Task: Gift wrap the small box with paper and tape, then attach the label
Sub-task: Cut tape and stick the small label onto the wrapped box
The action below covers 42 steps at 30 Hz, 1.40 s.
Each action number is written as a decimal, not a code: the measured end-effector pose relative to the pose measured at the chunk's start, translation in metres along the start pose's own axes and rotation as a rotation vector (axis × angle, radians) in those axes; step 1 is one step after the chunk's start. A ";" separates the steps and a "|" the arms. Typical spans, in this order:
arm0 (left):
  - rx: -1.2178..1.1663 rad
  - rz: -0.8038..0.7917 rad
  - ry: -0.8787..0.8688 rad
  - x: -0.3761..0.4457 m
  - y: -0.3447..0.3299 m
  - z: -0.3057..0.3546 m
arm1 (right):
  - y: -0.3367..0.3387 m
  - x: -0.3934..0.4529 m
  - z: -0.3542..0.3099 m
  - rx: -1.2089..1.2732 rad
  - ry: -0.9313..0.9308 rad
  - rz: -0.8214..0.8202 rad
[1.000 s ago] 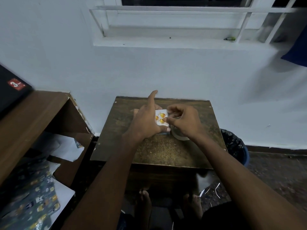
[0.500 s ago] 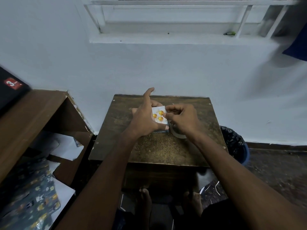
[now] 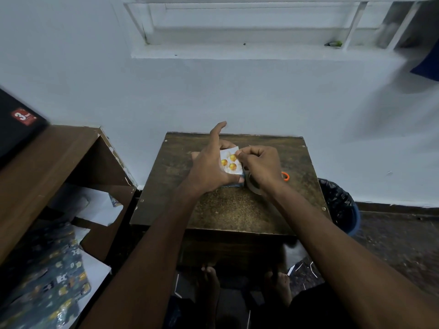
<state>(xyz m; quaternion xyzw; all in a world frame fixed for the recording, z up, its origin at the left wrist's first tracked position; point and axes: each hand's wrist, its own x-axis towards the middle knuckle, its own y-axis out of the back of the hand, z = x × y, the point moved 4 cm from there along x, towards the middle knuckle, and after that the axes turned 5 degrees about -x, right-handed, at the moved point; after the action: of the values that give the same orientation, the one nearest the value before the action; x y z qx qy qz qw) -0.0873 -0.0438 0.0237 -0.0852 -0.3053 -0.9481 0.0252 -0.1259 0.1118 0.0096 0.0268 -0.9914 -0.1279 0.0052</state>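
A: From the head view, where is the small box?

B: The small box point(image 3: 231, 166) sits near the middle of the brown desk point(image 3: 237, 210), toward the far side. Its top face is pale with orange-yellow round shapes printed on it, and a blue edge shows along its near side.

A: What is the left hand doing?

B: The left hand point(image 3: 209, 167) holds the box from its left side: the thumb lies along the near edge, a fingertip shows past the far edge, and the index finger sticks up and away, free of the box.

A: And the right hand?

B: The right hand point(image 3: 261, 165) is curled, its fingertips pinched together at the box's right upper edge. What it pinches is too small to make out. Under its wrist a tape roll point(image 3: 253, 185) stands on the desk just beside the box, and an orange handle point(image 3: 285, 176) shows just past the hand.

A: Anything around the desk?

B: A dark bin point(image 3: 339, 205) stands at the desk's right. At the left, a wooden shelf point(image 3: 47, 167) has white paper scraps point(image 3: 99, 205) and dark patterned wrapping paper point(image 3: 54, 281) in and below it. Bare feet point(image 3: 209, 279) show under the desk's near edge.
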 end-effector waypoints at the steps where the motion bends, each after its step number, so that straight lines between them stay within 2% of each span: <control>1: 0.001 -0.001 -0.001 0.000 0.000 0.001 | 0.000 0.001 0.000 -0.024 0.002 0.004; 10: 0.058 -0.019 0.000 0.000 -0.002 0.001 | 0.008 0.007 0.000 -0.098 0.025 0.079; 20: 0.076 -0.040 0.004 0.002 -0.004 -0.004 | 0.004 0.002 -0.009 -0.544 0.461 0.046; 22: 0.044 -0.054 0.007 0.002 -0.003 -0.005 | 0.003 0.001 -0.010 -0.621 0.470 0.034; 26: -0.056 -0.089 0.037 0.004 0.002 -0.009 | 0.004 0.004 -0.009 -0.622 0.445 0.021; 42: 0.189 -0.040 0.036 0.003 -0.008 -0.006 | 0.007 0.004 -0.007 -0.596 0.457 0.009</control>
<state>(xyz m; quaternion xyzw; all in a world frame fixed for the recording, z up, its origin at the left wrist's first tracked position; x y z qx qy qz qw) -0.0922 -0.0409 0.0152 -0.0593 -0.3947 -0.9167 0.0199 -0.1304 0.1162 0.0184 0.0477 -0.8840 -0.4016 0.2344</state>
